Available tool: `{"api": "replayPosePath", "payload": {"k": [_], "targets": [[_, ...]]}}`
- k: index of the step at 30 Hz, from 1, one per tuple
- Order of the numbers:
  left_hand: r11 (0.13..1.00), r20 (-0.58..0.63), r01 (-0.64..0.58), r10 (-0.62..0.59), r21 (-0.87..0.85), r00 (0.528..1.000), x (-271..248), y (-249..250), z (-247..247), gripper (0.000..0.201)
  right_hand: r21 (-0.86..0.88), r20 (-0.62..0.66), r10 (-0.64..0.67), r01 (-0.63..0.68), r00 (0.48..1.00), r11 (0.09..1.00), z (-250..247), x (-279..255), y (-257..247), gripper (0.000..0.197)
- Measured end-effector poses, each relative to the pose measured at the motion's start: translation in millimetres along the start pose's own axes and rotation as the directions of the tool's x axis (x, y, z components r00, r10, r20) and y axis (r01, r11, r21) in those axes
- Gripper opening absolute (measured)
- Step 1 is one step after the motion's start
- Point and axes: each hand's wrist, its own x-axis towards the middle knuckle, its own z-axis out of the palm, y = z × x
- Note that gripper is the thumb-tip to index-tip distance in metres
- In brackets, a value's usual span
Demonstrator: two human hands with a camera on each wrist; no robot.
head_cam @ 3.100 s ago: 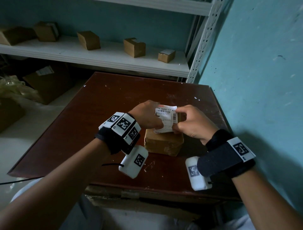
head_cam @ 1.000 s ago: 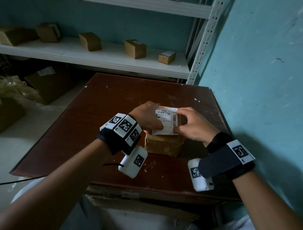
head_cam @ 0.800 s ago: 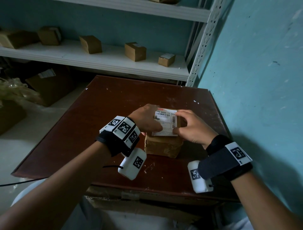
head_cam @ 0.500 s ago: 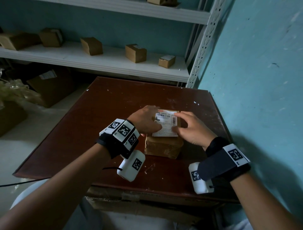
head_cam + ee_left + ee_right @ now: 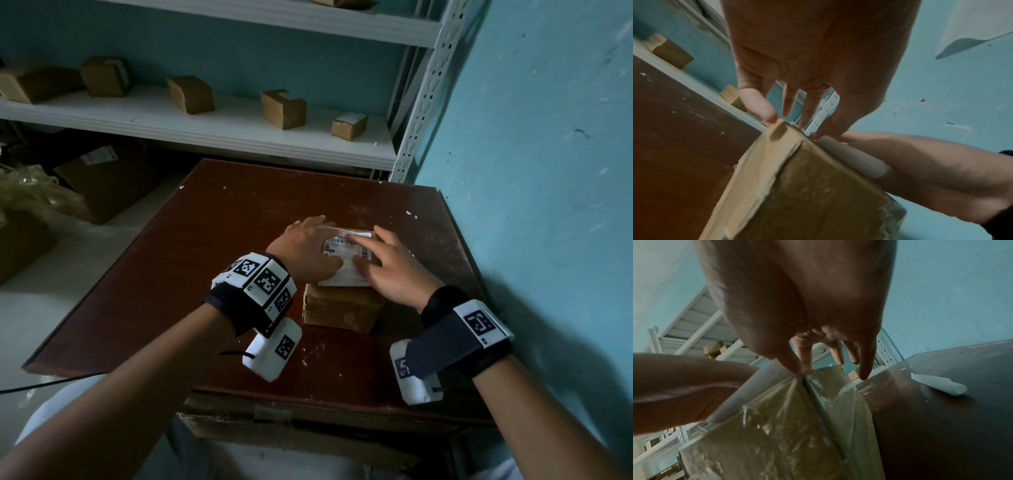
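A small brown cardboard box [image 5: 342,308] stands on the dark red-brown table [image 5: 205,257], wrapped in clear tape [image 5: 789,402]. A white barcode label [image 5: 346,270] lies flat on its top. My left hand [image 5: 308,243] rests on the label's left side with straight, spread fingers [image 5: 789,104]. From the right, my right hand [image 5: 383,260] presses down on the label, fingers [image 5: 838,353] stretched out. The label's near edge [image 5: 851,155] shows as a pale strip under my right hand [image 5: 920,162]. Neither hand grips anything.
A white shelf [image 5: 205,126] behind the table carries several small cardboard boxes [image 5: 284,109]. The turquoise wall [image 5: 531,171] runs close along the table's right edge. A white paper scrap [image 5: 937,384] lies on the table right of the box. A large carton [image 5: 102,178] sits low at left.
Earlier both hands pinched the label, lifted over the box. It now lies flat on the box top, and both hands have opened and press on it.
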Motion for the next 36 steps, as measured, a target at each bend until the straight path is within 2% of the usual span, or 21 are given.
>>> {"api": "replayPosePath", "payload": {"k": [9,24,36], "targets": [[0.999,0.016,0.019,-0.019,0.032,1.000,14.6,-7.3,14.7,0.063,0.004,-0.020,-0.001,0.001,1.000,1.000,4.8,6.3,2.8,0.047],[0.999,-0.076,0.025,-0.022,0.040,0.997,6.6,0.1,17.0,0.054,-0.028,-0.038,0.006,-0.007,0.999,1.000,6.7,6.3,2.5,0.050],[0.999,-0.080,0.035,-0.032,0.036,0.996,6.4,-2.4,15.3,0.056,-0.028,-0.046,0.009,-0.011,0.999,1.000,3.8,2.6,4.8,0.053]]}}
